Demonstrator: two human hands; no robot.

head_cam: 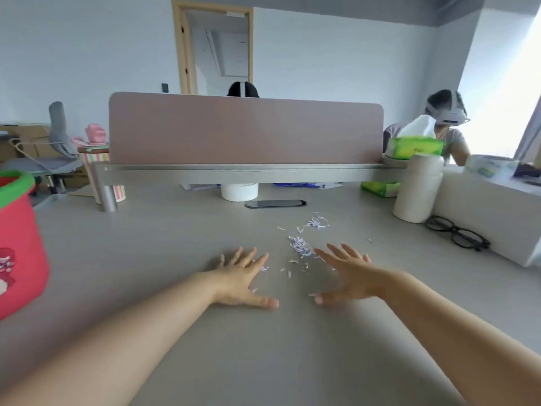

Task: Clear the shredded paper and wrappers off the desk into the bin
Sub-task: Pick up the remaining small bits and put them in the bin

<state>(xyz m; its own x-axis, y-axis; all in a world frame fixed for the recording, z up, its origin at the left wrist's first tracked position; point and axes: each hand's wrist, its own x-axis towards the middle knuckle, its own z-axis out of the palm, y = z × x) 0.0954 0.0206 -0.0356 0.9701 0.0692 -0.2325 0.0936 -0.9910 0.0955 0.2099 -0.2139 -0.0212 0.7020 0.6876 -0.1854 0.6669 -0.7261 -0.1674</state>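
we have both hands flat on the grey desk (146, 259), palms down, fingers spread loose and grasping nothing. our left hand (244, 278) and right hand (348, 278) sit a little apart, thumbs pointing in toward each other with a bare strip of desk between the thumb tips. the shredded paper (300, 247) lies mostly in a small pale purple-white heap just off the fingertips of our right hand, toward the gap between the two hands. a second, thinner scatter (316, 223) sits farther out beyond those fingertips, and loose bits lie between our hands, a few touching the left fingertips. the red bin (20, 244) with a green rim stands well out past our left hand at the desk's edge. black glasses (456, 235) lie beyond our right hand, beside a white bottle (417, 189).
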